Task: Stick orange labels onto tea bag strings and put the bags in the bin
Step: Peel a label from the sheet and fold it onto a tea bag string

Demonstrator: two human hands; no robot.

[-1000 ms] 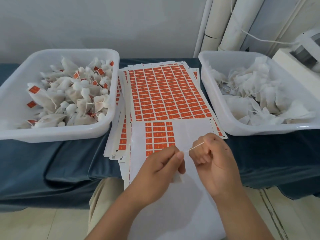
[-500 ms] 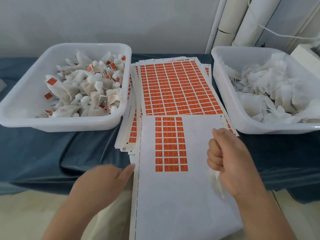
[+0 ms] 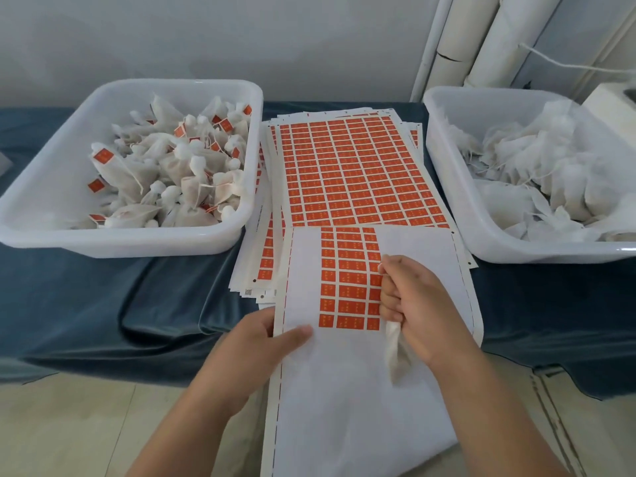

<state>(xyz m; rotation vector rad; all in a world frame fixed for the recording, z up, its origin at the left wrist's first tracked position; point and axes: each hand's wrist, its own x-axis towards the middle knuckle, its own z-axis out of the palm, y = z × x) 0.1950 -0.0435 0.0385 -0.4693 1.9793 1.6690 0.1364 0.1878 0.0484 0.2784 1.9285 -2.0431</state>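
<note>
White fabric tea bag [image 3: 395, 352] clutched in right hand [image 3: 418, 304], white label sheet [image 3: 344, 390] pinched by left hand [image 3: 254, 349]; orange rectangular label [image 3: 346, 321] probably to be peeled next.

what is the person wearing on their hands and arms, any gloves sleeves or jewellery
Nothing that shows. The left hand and the right hand are bare, with no gloves, and no ring shows on the fingers in view. The left forearm and the right forearm are bare down to the lower edge of the picture, with no sleeve, watch or bracelet in sight.
</note>
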